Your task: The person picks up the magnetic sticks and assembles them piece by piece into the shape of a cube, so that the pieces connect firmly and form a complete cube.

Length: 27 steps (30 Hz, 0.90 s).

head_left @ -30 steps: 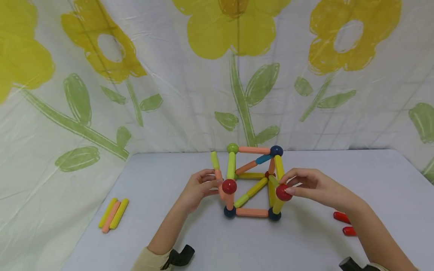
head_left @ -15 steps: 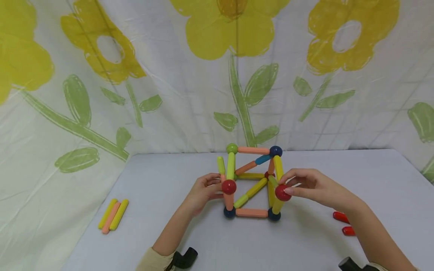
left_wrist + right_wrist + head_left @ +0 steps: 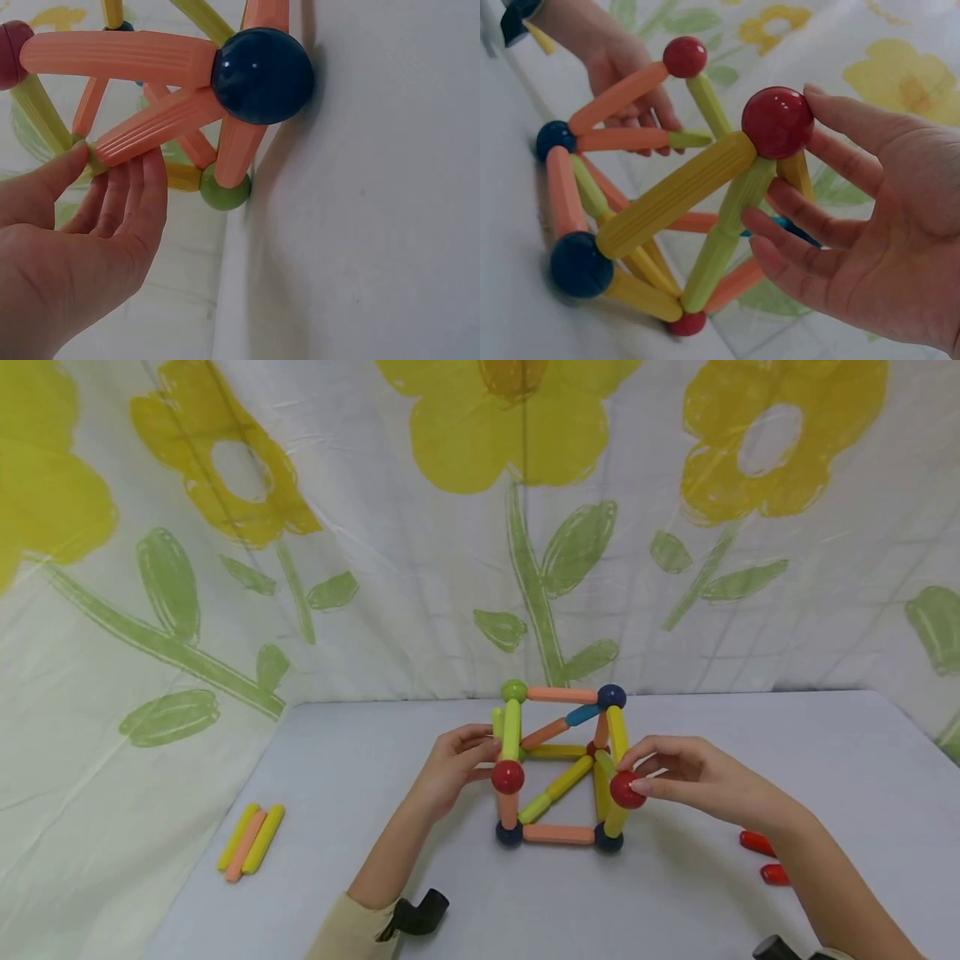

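A cube-like frame of magnetic sticks and balls stands on the table, with an orange stick (image 3: 558,834) along its front base. My left hand (image 3: 450,768) is at its left side, pinching a light-green stick (image 3: 690,139) joined end to end with an orange stick (image 3: 161,127). That orange stick's other end meets a dark-blue ball (image 3: 262,75) low on the frame. At the front right upper corner, my right hand (image 3: 697,772) holds a red ball (image 3: 778,122), thumb on the ball and fingers by the light-green stick (image 3: 735,210) below it. Another red ball (image 3: 507,776) tops the front left corner.
Two yellow sticks (image 3: 263,839) and an orange stick (image 3: 245,846) lie together on the table (image 3: 360,752) at left. Red pieces (image 3: 776,874) lie at right, partly behind my right forearm. A flower-patterned cloth (image 3: 420,568) hangs behind the table.
My left hand has moved right and tipped the joined light-green and orange sticks in against the frame's left side. My right hand stays on the red ball.
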Tool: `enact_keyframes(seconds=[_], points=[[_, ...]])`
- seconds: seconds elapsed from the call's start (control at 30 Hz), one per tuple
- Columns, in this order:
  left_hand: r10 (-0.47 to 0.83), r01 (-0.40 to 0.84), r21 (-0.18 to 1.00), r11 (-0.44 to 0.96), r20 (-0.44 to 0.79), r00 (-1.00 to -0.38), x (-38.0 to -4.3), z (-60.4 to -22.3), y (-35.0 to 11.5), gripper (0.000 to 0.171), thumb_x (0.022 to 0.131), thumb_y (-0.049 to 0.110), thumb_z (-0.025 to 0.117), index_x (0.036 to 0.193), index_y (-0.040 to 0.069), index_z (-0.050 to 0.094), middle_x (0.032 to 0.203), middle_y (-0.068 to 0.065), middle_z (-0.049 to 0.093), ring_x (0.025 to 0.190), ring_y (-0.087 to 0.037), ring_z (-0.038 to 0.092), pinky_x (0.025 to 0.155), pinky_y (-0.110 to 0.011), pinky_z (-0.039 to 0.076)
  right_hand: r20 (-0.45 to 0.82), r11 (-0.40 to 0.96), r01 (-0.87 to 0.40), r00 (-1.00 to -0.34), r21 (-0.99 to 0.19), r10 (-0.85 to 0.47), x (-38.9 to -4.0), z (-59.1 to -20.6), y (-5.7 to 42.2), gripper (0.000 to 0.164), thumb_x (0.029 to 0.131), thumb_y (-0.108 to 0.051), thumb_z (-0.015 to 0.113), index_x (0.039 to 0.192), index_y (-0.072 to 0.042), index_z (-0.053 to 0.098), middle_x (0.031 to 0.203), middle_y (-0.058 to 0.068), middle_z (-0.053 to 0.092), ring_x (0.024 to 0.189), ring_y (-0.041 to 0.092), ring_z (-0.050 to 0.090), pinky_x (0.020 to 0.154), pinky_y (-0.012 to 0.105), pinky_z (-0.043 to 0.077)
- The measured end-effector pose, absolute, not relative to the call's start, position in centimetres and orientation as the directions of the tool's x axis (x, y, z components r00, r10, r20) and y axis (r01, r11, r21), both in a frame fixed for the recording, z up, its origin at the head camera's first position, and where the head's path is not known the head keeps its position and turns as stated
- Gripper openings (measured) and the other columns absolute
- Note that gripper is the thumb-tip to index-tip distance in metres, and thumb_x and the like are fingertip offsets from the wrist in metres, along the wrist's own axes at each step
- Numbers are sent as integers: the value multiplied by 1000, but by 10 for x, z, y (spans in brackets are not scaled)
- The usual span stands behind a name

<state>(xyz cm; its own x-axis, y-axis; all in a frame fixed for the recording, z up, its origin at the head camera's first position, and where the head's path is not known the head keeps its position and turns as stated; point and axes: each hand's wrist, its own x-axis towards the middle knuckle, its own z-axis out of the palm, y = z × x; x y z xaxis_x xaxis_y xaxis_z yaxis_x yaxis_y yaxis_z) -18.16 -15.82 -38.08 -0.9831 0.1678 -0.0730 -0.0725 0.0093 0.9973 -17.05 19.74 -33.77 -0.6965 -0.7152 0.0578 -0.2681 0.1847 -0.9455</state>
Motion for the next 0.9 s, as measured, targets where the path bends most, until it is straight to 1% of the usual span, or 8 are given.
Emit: enact_keyframes(seconds=[0.2, 0.4, 0.7, 0.9], points=[[203, -69, 997, 44, -76, -976, -182, -378, -154, 40, 106, 9, 56, 142, -9, 57, 123, -16, 72, 99, -12, 70, 91, -35, 63, 66, 179, -275, -693, -944, -718, -170, -338, 196, 23, 108, -6, 58, 129, -1, 64, 122, 7, 72, 112, 16, 69, 91, 32, 61], [211, -63, 997, 39, -70, -975, -184, -379, -150, 40, 107, 8, 55, 143, -9, 56, 122, -15, 71, 97, -11, 69, 87, -30, 62, 75, 187, -289, -701, -939, -709, -170, -337, 196, 23, 107, -7, 59, 129, -1, 65, 122, 7, 73, 111, 17, 69, 90, 32, 62], [194, -73, 996, 46, -81, -978, -185, -379, -147, 39, 107, 9, 56, 143, -8, 57, 125, -19, 69, 97, -12, 68, 86, -30, 63, 84, 190, -304, -700, -934, -709, -170, -337, 196, 23, 107, -7, 59, 129, -2, 65, 121, 9, 73, 110, 17, 69, 90, 32, 61], [194, -76, 996, 49, -84, -977, -185, -381, -148, 40, 107, 9, 56, 144, -6, 57, 125, -17, 69, 98, -12, 68, 89, -33, 63, 76, 204, -303, -707, -931, -703, -169, -336, 196, 23, 107, -7, 60, 129, -2, 65, 121, 10, 72, 109, 17, 69, 89, 33, 62]])
